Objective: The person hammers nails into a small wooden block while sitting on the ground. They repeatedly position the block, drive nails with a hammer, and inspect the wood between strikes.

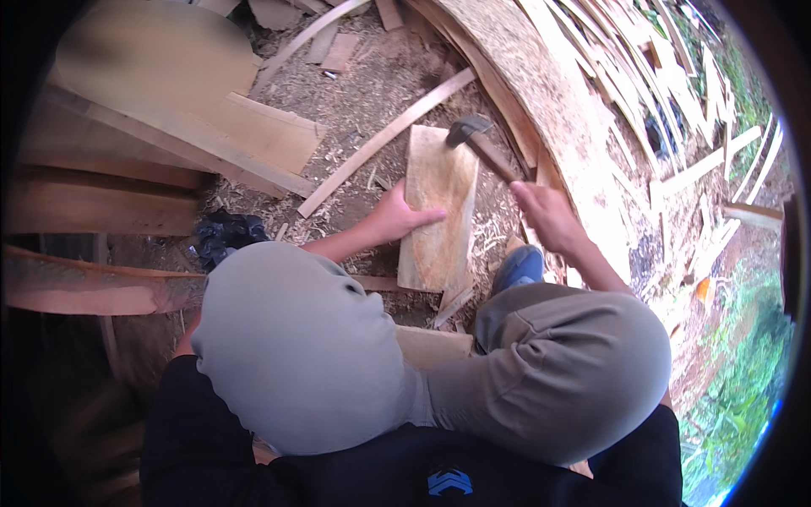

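Wood block [432, 253] pale yellow, streaked orange-brown. Hammer head [467, 128] dark grey, handle [492, 159] brown. Trousers [296, 355] grey-olive. Shoe [519, 269] blue. Shirt [363, 473] black, marked with blue emblem [449, 482].

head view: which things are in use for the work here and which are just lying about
In use:
- wooden board, steadied by the left hand
- hammer-like tool, its handle in the right hand

Apparently just lying about:
- long thin wood strip
- crumpled black plastic
- wood shavings
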`<action>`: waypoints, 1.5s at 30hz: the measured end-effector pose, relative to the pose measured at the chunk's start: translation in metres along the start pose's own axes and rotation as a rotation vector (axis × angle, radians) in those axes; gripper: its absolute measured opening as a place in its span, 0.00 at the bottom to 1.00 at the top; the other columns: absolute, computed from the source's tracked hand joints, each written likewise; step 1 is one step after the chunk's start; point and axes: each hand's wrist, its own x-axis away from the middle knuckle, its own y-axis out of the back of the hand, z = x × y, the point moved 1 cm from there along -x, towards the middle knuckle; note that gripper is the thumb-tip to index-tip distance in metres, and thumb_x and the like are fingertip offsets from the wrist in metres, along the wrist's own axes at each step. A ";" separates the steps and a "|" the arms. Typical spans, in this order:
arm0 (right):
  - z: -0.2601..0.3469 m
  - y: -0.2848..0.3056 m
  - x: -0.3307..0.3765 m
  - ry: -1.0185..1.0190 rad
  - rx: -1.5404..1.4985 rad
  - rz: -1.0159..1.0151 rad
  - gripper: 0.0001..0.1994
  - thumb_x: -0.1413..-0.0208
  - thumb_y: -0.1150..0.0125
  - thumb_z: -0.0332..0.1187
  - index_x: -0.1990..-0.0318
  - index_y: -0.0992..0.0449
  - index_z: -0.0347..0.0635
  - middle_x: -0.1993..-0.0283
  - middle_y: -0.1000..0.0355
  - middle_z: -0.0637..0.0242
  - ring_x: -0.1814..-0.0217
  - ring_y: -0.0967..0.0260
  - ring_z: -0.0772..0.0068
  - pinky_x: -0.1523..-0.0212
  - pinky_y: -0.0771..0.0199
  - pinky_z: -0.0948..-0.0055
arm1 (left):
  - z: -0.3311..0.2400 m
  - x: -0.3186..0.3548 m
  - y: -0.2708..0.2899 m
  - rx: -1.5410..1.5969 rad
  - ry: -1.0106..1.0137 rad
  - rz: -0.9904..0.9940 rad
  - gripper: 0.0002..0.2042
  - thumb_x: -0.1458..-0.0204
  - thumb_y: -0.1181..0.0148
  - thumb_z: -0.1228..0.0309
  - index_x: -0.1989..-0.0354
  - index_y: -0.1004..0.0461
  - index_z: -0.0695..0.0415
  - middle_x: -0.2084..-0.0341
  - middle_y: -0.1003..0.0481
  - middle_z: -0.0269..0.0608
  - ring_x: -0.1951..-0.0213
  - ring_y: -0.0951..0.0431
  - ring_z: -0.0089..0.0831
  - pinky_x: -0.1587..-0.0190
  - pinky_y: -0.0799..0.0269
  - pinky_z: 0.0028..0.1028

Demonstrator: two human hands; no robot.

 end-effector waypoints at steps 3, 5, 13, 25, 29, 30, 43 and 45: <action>0.028 0.038 0.013 0.201 -0.246 -0.213 0.32 0.29 0.58 0.62 0.64 0.25 0.38 0.75 0.36 0.70 0.72 0.38 0.76 0.70 0.35 0.68 | 0.008 0.008 0.002 -0.081 0.030 -0.036 0.42 0.53 0.22 0.55 0.37 0.37 0.69 0.44 0.25 0.52 0.43 0.23 0.37 0.39 0.27 0.36; 0.049 0.053 0.028 0.365 -0.486 -0.391 0.31 0.28 0.62 0.61 0.69 0.29 0.43 0.81 0.42 0.76 0.81 0.46 0.81 0.81 0.46 0.73 | -0.001 0.011 0.002 -0.025 0.035 -0.028 0.42 0.53 0.22 0.55 0.37 0.37 0.69 0.44 0.25 0.53 0.43 0.23 0.37 0.39 0.28 0.37; -0.003 -0.003 0.008 0.130 0.128 -0.091 0.32 0.28 0.60 0.58 0.54 0.22 0.33 0.69 0.25 0.47 0.63 0.24 0.46 0.56 0.29 0.49 | 0.002 -0.005 -0.009 -0.042 -0.031 0.016 0.42 0.53 0.22 0.54 0.37 0.37 0.69 0.44 0.25 0.53 0.43 0.22 0.37 0.39 0.27 0.36; -0.036 -0.007 -0.004 0.266 -0.016 -0.316 0.29 0.26 0.63 0.55 0.64 0.26 0.38 0.80 0.33 0.64 0.75 0.32 0.60 0.71 0.32 0.59 | -0.012 0.008 -0.005 -0.108 0.054 0.012 0.43 0.52 0.23 0.52 0.35 0.38 0.67 0.43 0.25 0.53 0.42 0.23 0.37 0.37 0.29 0.37; -0.020 0.020 -0.007 0.192 -0.041 -0.256 0.29 0.28 0.58 0.60 0.61 0.25 0.40 0.78 0.34 0.68 0.76 0.35 0.68 0.73 0.35 0.62 | -0.007 0.011 -0.001 -0.192 0.052 -0.047 0.43 0.51 0.24 0.52 0.34 0.39 0.67 0.42 0.26 0.53 0.41 0.24 0.37 0.37 0.29 0.37; -0.005 0.037 0.004 0.144 -0.091 -0.245 0.29 0.27 0.58 0.59 0.62 0.26 0.41 0.78 0.36 0.71 0.78 0.38 0.74 0.75 0.38 0.66 | -0.001 0.013 -0.003 -0.152 0.053 -0.032 0.43 0.51 0.23 0.53 0.34 0.39 0.67 0.42 0.26 0.52 0.41 0.24 0.37 0.37 0.29 0.37; 0.028 0.022 0.010 0.131 0.075 -0.146 0.28 0.26 0.57 0.55 0.60 0.23 0.37 0.76 0.30 0.60 0.73 0.31 0.67 0.68 0.31 0.59 | -0.001 0.012 0.002 -0.111 0.040 -0.034 0.43 0.53 0.21 0.53 0.36 0.37 0.68 0.44 0.24 0.52 0.43 0.22 0.37 0.38 0.28 0.36; 0.035 0.032 0.021 0.249 -0.090 -0.265 0.26 0.26 0.57 0.53 0.61 0.23 0.37 0.79 0.34 0.66 0.76 0.35 0.73 0.72 0.35 0.63 | 0.002 0.009 0.003 -0.095 0.028 -0.034 0.43 0.53 0.22 0.53 0.37 0.37 0.68 0.44 0.24 0.52 0.43 0.22 0.37 0.39 0.28 0.36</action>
